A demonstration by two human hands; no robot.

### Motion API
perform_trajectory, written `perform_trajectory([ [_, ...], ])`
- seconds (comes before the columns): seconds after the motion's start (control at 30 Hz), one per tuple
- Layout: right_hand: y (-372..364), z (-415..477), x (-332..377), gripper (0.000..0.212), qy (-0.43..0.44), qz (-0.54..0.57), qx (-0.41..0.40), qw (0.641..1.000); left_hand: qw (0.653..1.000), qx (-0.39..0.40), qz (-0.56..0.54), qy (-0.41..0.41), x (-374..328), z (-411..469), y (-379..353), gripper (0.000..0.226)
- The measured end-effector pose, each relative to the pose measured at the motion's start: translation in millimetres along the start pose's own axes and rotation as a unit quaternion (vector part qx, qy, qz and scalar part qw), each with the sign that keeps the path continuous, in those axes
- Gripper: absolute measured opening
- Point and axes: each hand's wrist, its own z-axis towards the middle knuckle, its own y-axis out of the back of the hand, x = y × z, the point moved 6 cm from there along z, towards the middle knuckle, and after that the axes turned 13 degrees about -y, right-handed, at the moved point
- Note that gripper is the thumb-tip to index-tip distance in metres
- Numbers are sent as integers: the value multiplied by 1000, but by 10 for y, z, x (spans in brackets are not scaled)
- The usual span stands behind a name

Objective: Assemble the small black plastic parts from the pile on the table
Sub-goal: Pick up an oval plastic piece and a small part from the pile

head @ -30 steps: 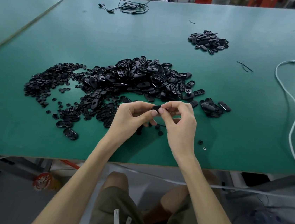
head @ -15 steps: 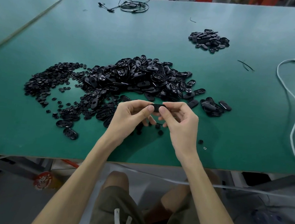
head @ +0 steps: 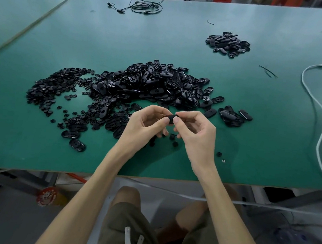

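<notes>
Together at frame centre, left hand (head: 144, 125) and right hand (head: 196, 133) pinch one small black oval plastic part (head: 170, 119) above the green counter (head: 238, 102), below the heaped black pile (head: 150, 82).

Over the 6 o'clock edge of the table (head: 186, 34), the left hand (head: 143, 125) and right hand (head: 196, 133) pinch one part (head: 170, 118) between them. From there the main pile (head: 150, 86) lies at 12, loose small parts (head: 53, 87) at 10, a small cluster (head: 233, 116) at 2, a second heap (head: 228, 43) at 1, and a cord (head: 321, 120) at 3.
</notes>
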Motion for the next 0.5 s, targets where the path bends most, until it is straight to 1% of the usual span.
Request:
perform_trajectory([
  [0.23, -5, -4, 9, 9, 6, 2, 14, 1000, 1000, 9, 6, 10, 14, 4, -3, 10],
  [0.5, -38, -22, 41, 11, 11, 9, 37, 999, 1000, -1, 19, 8, 13, 2, 4, 14],
])
